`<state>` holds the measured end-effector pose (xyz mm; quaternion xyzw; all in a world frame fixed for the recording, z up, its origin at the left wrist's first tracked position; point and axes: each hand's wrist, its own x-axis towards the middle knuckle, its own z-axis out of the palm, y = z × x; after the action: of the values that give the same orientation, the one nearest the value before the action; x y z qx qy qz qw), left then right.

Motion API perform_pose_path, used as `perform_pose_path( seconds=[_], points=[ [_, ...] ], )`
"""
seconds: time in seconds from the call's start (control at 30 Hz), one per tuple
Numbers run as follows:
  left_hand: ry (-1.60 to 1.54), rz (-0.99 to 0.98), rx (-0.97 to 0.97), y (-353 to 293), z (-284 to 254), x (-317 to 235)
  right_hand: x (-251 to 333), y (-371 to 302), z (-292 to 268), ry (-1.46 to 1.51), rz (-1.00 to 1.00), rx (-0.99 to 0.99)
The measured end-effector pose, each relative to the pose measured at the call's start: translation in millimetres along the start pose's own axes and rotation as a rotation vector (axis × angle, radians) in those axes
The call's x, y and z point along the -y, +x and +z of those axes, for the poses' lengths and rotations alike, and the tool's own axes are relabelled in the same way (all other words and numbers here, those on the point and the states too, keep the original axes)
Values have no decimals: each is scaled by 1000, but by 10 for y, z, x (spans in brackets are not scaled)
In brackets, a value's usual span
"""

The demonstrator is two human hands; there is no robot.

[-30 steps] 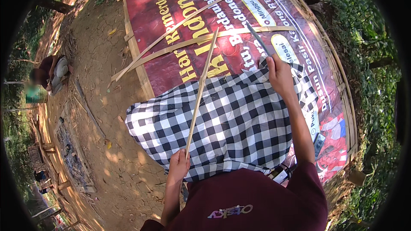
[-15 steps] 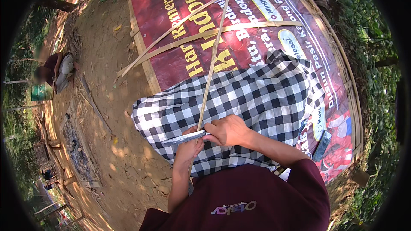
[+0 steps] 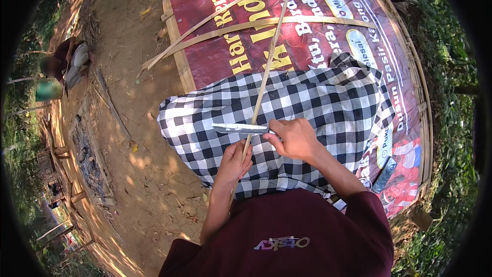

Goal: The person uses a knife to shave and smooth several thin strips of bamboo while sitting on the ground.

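My right hand [image 3: 297, 139] is closed on the handle of a knife [image 3: 237, 128], whose grey, broad blade points left and lies across a long, thin bamboo strip [image 3: 267, 74]. Just below the blade, my left hand [image 3: 236, 161] wraps its fingers round the same strip. From there the strip slants away up to the right, and its near end runs down toward my shirt. A black-and-white checked cloth [image 3: 318, 102] covers my lap beneath both hands.
Two more bamboo strips [image 3: 220, 35] lie crossed on a red printed banner [image 3: 205, 69] with a bamboo edge. A dark, flat rectangular object [image 3: 384, 174] rests at right. Across the bare dirt ground [image 3: 143, 143], another person [image 3: 72, 61] crouches at far left, near a long stick [image 3: 114, 103].
My right hand has moved the knife away from me along the strip, so the blade is now beyond my left hand instead of over it. The view has shifted slightly.
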<state>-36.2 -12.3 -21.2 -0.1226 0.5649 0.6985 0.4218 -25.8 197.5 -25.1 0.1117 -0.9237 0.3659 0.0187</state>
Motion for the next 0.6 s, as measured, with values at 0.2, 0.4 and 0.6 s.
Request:
perform_pose_path(
  seconds=[0.2,0.4,0.6],
  points=[
    [189,68,-226,-16,212,101,176,-119,246,-2,-47,56],
    [331,105,-325,-64,264,128,60,-134,353,-48,-83,51],
    [335,118,-370,-330,155,121,-960,70,-116,-328,433,-199]
  ],
)
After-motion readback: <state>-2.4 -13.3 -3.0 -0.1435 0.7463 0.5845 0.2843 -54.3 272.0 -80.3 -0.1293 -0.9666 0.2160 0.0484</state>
